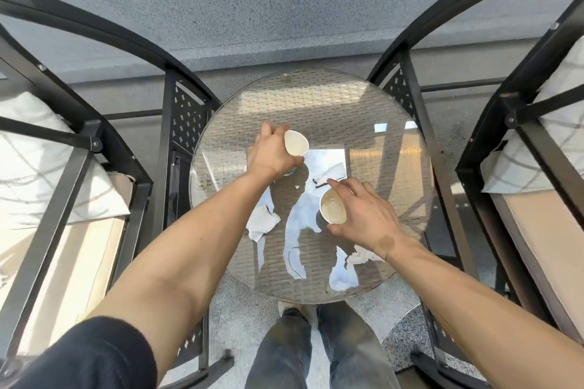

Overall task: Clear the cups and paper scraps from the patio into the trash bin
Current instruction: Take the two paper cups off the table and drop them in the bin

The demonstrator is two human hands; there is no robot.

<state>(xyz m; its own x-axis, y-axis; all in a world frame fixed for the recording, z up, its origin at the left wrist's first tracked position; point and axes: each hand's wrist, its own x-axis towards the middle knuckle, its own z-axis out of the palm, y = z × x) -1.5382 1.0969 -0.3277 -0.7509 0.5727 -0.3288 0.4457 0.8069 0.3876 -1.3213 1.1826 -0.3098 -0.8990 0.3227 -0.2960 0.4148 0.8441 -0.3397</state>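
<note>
A person stands at the 6 o'clock edge of a round glass table (pixel 363 98) between two black metal chairs (pixel 177 123). The left hand (pixel 271 153) grips a squeezed paper cup (pixel 296 143) near the table's center. The right hand (pixel 363 215) wraps loosely around a second cup (pixel 333 208) toward 5 o'clock. Paper scraps lie on the glass: one (pixel 262 223) at 7 o'clock, another (pixel 330 172) at center.

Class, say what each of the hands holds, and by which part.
Left hand: paper cup, by its side wall. Right hand: stained cup, by rim and side.
</note>
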